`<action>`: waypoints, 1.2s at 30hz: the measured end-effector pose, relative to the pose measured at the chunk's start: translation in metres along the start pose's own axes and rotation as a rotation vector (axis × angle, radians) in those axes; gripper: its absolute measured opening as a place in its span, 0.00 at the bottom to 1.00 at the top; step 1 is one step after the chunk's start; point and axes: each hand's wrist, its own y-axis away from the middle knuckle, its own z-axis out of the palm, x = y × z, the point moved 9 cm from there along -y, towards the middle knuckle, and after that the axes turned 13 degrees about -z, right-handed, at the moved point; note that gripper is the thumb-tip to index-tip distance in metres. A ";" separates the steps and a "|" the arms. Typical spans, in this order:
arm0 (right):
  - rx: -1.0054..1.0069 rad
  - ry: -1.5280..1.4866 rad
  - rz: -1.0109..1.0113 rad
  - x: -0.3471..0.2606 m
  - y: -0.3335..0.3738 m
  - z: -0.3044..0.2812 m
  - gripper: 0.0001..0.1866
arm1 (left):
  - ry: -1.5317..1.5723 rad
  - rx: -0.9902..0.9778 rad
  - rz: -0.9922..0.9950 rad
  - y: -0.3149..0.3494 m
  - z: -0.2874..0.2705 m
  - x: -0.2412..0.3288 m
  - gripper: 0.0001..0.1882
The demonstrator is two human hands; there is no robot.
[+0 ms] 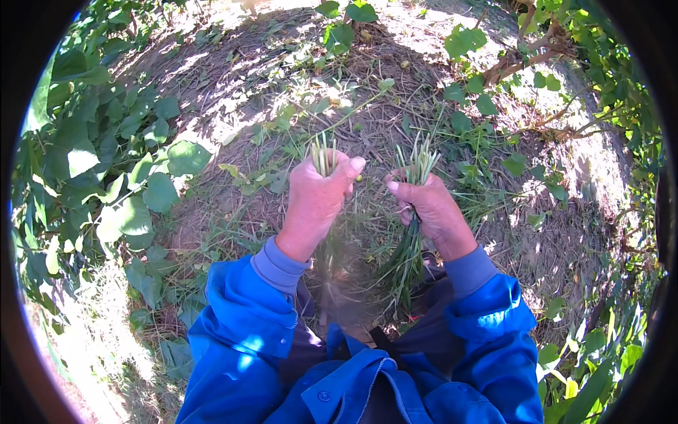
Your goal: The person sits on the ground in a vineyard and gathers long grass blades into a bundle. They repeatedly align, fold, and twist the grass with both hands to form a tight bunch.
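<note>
My left hand (315, 201) is closed in a fist around a small bundle of cut grass stems (323, 154), whose pale ends stick up above the thumb. Below that fist the rest of the bundle is blurred. To the right, and apart from it, my right hand (433, 209) grips a second bunch of grass (405, 268). Its pale stems rise over the thumb and forefinger, while long green blades hang down toward my lap. Both hands are raised in front of me at about the same height, thumbs turned inward.
Leafy vines (134, 191) crowd the left side. On the right, a woody branch (526, 63) with green leaves reaches inward. Bare soil (261, 92) with dry twigs and small weeds lies ahead, patched with sunlight. Broad green leaves (600, 367) stand at the lower right.
</note>
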 end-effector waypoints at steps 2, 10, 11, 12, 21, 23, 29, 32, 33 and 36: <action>0.006 0.047 0.010 0.004 0.000 0.001 0.10 | -0.028 -0.067 0.006 0.005 0.013 -0.009 0.11; -0.079 0.259 -0.003 0.012 0.005 0.020 0.08 | -0.047 -0.145 0.000 0.010 0.025 -0.020 0.10; -0.100 0.275 -0.011 0.014 0.005 0.022 0.09 | -0.054 -0.147 0.006 0.010 0.026 -0.020 0.09; -0.121 0.292 -0.019 0.016 0.006 0.025 0.09 | -0.059 -0.149 0.012 0.010 0.027 -0.020 0.09; -0.193 0.616 -0.269 0.030 0.000 0.026 0.19 | -0.318 -0.053 0.042 0.005 0.028 -0.036 0.09; -0.177 0.680 -0.268 0.029 0.002 0.026 0.20 | -0.333 -0.033 0.044 0.005 0.028 -0.036 0.09; -0.158 0.755 -0.236 0.025 0.004 0.030 0.16 | -0.259 -0.051 0.027 0.003 0.026 -0.040 0.08; -0.193 0.638 -0.215 0.030 0.002 0.030 0.12 | -0.037 -0.133 -0.034 -0.001 0.027 -0.051 0.07; -0.206 0.578 -0.210 0.031 0.001 0.031 0.11 | -0.005 -0.157 -0.078 0.000 0.028 -0.050 0.06; -0.216 0.376 -0.110 0.032 0.003 0.034 0.09 | 0.080 -0.183 -0.147 0.005 0.031 -0.044 0.06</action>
